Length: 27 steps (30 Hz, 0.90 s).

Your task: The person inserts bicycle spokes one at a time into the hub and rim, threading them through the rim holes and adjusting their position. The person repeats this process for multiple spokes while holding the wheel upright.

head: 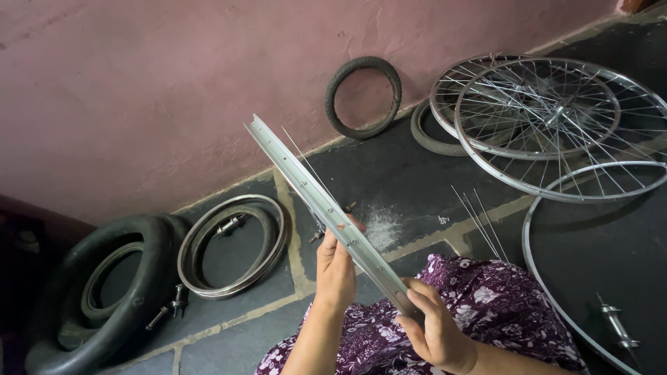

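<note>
2 spoked wheels point(556, 118) lie overlapped on the dark floor point(403, 167) by the pink wall point(139, 83), with a bare rim point(556, 298) near them. At left, a black tyre point(97, 292) sits beside stacked small rims point(233, 244). Edge-on over a purple floral lap point(486, 305) tilts a silver rim point(319, 201); the left hand point(337, 267) grips its middle and the right hand point(434, 326) clasps its lower end. A small tyre point(363, 97) leans on the wall.

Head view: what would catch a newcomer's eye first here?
A silver wheel rim seen edge-on runs diagonally through the centre, gripped by the left hand and right hand over a purple floral lap. Spoked wheels lie on the floor at upper right; black tyres lie lower left.
</note>
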Available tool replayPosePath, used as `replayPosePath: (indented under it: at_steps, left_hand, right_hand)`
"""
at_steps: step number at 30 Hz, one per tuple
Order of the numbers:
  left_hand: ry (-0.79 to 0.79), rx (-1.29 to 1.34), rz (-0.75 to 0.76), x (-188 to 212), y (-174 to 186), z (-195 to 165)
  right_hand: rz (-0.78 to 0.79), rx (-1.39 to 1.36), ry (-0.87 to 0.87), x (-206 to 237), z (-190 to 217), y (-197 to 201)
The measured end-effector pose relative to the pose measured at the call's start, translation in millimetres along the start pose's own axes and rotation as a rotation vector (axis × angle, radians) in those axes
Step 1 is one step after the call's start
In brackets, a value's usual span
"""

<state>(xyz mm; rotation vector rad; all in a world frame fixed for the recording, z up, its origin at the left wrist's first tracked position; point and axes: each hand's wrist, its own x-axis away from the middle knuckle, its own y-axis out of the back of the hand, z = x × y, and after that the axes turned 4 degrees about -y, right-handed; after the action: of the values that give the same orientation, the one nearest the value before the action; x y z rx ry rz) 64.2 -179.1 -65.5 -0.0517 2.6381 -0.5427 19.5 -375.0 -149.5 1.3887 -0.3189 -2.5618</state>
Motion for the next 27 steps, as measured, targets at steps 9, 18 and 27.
replayPosePath:
  at_steps: [9, 18, 27]
  left_hand:
    - [0.016, 0.134, 0.037, -6, 9, 5]
    - [-0.001, 0.081, 0.018, -13, 18, 17]
    - [0.031, 0.142, 0.086, -9, 18, 19]
  right_hand:
    - [-0.007, 0.022, -0.010, -4, -1, 3]
    - [-0.015, 0.058, 0.009, -3, -4, 4]
    - [0.010, 0.028, 0.011, 0, -6, 3]
